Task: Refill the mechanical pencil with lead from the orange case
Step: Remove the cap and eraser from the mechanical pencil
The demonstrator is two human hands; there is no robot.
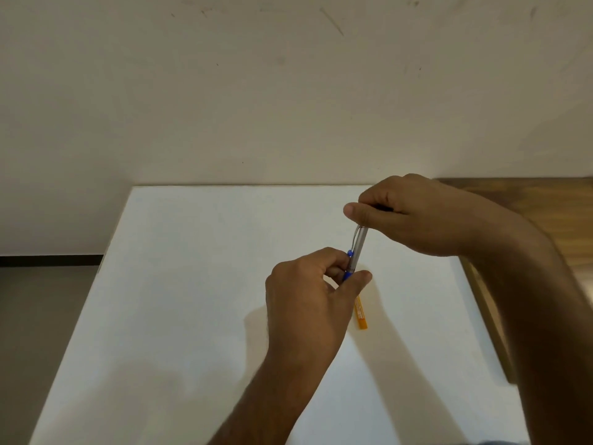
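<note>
- Our left hand (308, 290) grips the mechanical pencil (356, 252) low; the right hand (407, 216) pinches its top.
- Pull the cap straight, gently.
- The orange case (361, 313) lies on the worktop (192, 284).

- A left hand (308, 297) grips the blue lower end of a silver pencil (357, 248), held upright above a white table (192, 284).
- A right hand (414, 213) pinches the pencil's top end.
- An orange case (362, 316) lies flat on the table, just right of the left hand.
</note>
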